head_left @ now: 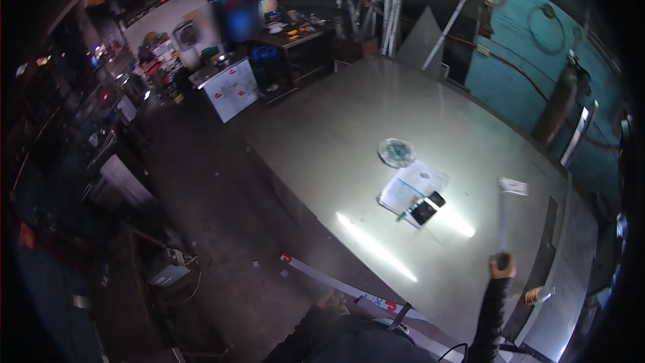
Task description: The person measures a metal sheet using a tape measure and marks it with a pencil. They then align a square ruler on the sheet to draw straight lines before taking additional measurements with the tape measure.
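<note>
My right hand [502,266] is raised over the near right part of a large grey metal table [349,128]. It grips the lower end of a thin pale bar [502,218], which runs up and away to a white tag-like end [514,186]. My left hand [332,299] is low at the table's near edge, against a long white strip with red marks [349,288] that lies along that edge. Its fingers are too small and dark to read. Both sleeves are dark.
On the table lie papers [411,185], two phones [424,211], a green pen [405,215] and a clear crumpled bag [396,152]. A small can [537,294] sits near the right edge. A gas cylinder [556,104] stands by the teal wall, and cluttered benches and shelves fill the left.
</note>
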Action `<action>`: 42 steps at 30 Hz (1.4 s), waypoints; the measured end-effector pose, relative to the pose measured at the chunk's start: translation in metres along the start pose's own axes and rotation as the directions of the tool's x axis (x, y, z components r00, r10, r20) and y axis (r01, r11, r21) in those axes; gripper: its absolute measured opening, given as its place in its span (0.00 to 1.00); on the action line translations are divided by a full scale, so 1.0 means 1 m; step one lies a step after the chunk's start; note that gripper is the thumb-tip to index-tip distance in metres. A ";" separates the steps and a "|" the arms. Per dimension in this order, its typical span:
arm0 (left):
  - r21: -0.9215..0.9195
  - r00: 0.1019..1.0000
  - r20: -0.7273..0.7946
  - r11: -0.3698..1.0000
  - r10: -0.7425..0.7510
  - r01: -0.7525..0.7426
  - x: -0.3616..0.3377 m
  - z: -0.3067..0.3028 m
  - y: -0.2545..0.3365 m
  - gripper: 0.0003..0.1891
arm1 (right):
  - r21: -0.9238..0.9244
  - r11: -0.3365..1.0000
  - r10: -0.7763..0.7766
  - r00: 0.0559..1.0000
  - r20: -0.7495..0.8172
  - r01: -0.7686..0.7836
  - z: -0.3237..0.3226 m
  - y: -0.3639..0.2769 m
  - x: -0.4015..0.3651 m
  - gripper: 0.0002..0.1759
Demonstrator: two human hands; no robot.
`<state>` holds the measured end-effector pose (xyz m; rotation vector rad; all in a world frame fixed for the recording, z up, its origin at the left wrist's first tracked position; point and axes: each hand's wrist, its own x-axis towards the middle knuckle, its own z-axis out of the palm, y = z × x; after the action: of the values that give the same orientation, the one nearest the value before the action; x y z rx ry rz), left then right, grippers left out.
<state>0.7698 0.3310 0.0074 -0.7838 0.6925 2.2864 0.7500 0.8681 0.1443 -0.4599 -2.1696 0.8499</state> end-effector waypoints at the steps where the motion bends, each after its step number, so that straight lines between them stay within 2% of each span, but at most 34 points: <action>1: 0.098 0.980 -0.132 0.985 0.151 -0.139 -0.014 0.012 0.014 0.24 | -0.038 0.998 0.050 0.995 0.091 -0.047 0.040 -0.024 -0.006 0.20; 2: 0.075 0.978 -0.133 0.985 0.164 -0.155 -0.013 0.002 0.026 0.24 | -0.048 0.993 0.113 0.974 0.195 -0.106 0.080 -0.044 -0.014 0.23; 3: -0.025 0.969 -0.181 0.984 0.168 -0.176 -0.011 -0.014 0.040 0.22 | -0.046 0.995 0.097 0.964 0.248 -0.088 0.120 -0.058 -0.023 0.26; 4: -0.121 0.959 -0.230 0.973 0.165 -0.196 -0.009 -0.031 0.053 0.20 | -0.005 0.991 0.124 0.929 0.347 -0.131 0.153 -0.082 -0.031 0.27; 5: -0.137 0.957 -0.233 0.969 0.171 -0.206 -0.005 -0.050 0.064 0.20 | 0.028 0.983 0.148 0.884 0.443 -0.179 0.183 -0.102 -0.036 0.28; 7: -0.220 0.928 -0.249 0.917 0.277 -0.333 0.000 -0.088 0.078 0.19 | 0.092 0.994 0.012 0.897 0.442 -0.058 0.255 -0.100 -0.056 0.30; 8: -0.204 0.904 -0.261 0.896 0.338 -0.394 -0.005 -0.093 0.086 0.19 | 0.090 0.995 -0.010 0.875 0.485 -0.039 0.273 -0.116 -0.060 0.30; 10: -0.274 0.892 -0.302 0.865 0.338 -0.420 -0.016 -0.098 0.103 0.19 | 0.074 0.997 -0.019 0.830 0.557 -0.027 0.309 -0.157 -0.060 0.30; 12: -0.336 0.877 -0.347 0.828 0.333 -0.448 -0.022 -0.104 0.122 0.18 | 0.033 0.999 -0.004 0.808 0.590 -0.019 0.348 -0.173 -0.058 0.31; 14: -0.302 0.828 -0.402 0.798 0.390 -0.522 -0.022 -0.108 0.146 0.19 | 0.013 1.000 -0.002 0.801 0.599 -0.008 0.395 -0.174 -0.056 0.32; 15: -0.306 0.827 -0.414 0.798 0.380 -0.520 -0.023 -0.108 0.163 0.19 | -0.010 1.000 0.008 0.788 0.616 -0.003 0.414 -0.184 -0.052 0.32; 17: -0.334 0.828 -0.401 0.779 0.392 -0.530 -0.023 -0.112 0.197 0.17 | -0.037 0.993 0.109 0.752 0.651 -0.112 0.447 -0.205 -0.045 0.31; 19: -0.338 0.832 -0.403 0.783 0.381 -0.522 -0.008 -0.128 0.234 0.17 | -0.047 0.995 0.096 0.767 0.634 -0.085 0.483 -0.220 -0.039 0.31; 21: -0.176 0.805 -0.393 0.823 0.444 -0.540 0.003 -0.133 0.275 0.18 | -0.153 0.987 0.147 0.648 0.747 -0.047 0.505 -0.253 -0.025 0.31; 22: -0.167 0.805 -0.405 0.831 0.433 -0.530 0.007 -0.133 0.296 0.18 | -0.203 0.970 0.068 0.649 0.758 0.135 0.521 -0.257 -0.021 0.33; 24: -0.008 0.745 -0.530 0.876 0.406 -0.483 0.016 -0.116 0.345 0.19 | -0.120 0.966 -0.096 0.749 0.655 0.229 0.543 -0.288 -0.014 0.33; 25: -0.004 0.743 -0.547 0.886 0.386 -0.463 0.019 -0.106 0.365 0.19 | -0.074 0.958 -0.184 0.788 0.587 0.278 0.556 -0.306 -0.007 0.34; 27: 0.151 0.772 -0.444 0.887 0.455 -0.435 0.028 -0.081 0.412 0.20 | 0.193 0.980 -0.169 0.672 0.721 0.039 0.577 -0.358 0.004 0.35; 29: 0.119 0.839 -0.308 0.893 0.449 -0.434 0.037 -0.050 0.449 0.22 | 0.247 0.951 -0.173 0.345 0.923 -0.185 0.604 -0.395 -0.005 0.37; 31: 0.138 0.851 -0.291 0.900 0.437 -0.414 0.045 0.001 0.481 0.22 | 0.320 0.932 -0.304 0.113 0.946 -0.169 0.615 -0.447 -0.022 0.38; 32: 0.138 0.863 -0.290 0.911 0.413 -0.389 0.054 0.018 0.496 0.22 | 0.402 0.890 -0.391 0.092 0.916 -0.218 0.624 -0.456 -0.041 0.38; 33: 0.163 0.884 -0.228 0.911 0.409 -0.380 0.063 0.031 0.508 0.21 | 0.475 0.838 -0.472 0.080 0.878 -0.268 0.632 -0.456 -0.058 0.38; 34: 0.187 0.902 -0.161 0.910 0.401 -0.371 0.073 0.041 0.519 0.20 | 0.451 0.849 -0.444 0.092 0.891 -0.275 0.639 -0.452 -0.062 0.38; 35: 0.190 0.916 -0.152 0.920 0.372 -0.342 0.084 0.048 0.532 0.20 | 0.497 0.860 -0.467 0.214 0.858 -0.116 0.647 -0.447 -0.063 0.38; 36: 0.385 0.920 -0.103 0.868 0.379 -0.315 0.095 0.054 0.544 0.20 | 0.511 0.858 -0.499 0.321 0.805 0.051 0.654 -0.444 -0.060 0.38; 37: 0.565 0.925 -0.047 0.774 0.377 -0.286 0.106 0.057 0.556 0.20 | 0.432 0.853 -0.517 0.368 0.773 0.292 0.662 -0.432 -0.039 0.34; 38: 0.765 0.851 0.105 0.505 0.514 -0.400 0.137 0.031 0.561 0.23 | 0.194 0.949 -0.298 0.498 0.814 0.249 0.676 -0.394 -0.032 0.31; 39: 0.771 0.870 0.117 0.508 0.478 -0.383 0.147 0.031 0.575 0.23 | 0.105 0.916 -0.334 0.591 0.734 0.387 0.695 -0.341 -0.016 0.31; 40: 0.830 0.834 0.230 0.346 0.502 -0.437 0.158 0.035 0.591 0.27 | -0.055 0.881 -0.359 0.740 0.569 0.470 0.693 -0.338 0.013 0.33; 41: 0.854 0.793 0.351 0.178 0.498 -0.489 0.170 0.040 0.608 0.31 | -0.102 0.900 -0.277 0.737 0.617 0.423 0.684 -0.331 0.042 0.37; 42: 0.882 0.778 0.435 -0.039 0.452 -0.470 0.181 0.049 0.629 0.33 | -0.219 0.839 -0.254 0.715 0.651 0.498 0.673 -0.332 0.062 0.41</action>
<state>0.2039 0.0077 0.0890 0.2491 2.4327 1.5707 0.1836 0.3767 0.0708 0.1345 -2.9068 0.3405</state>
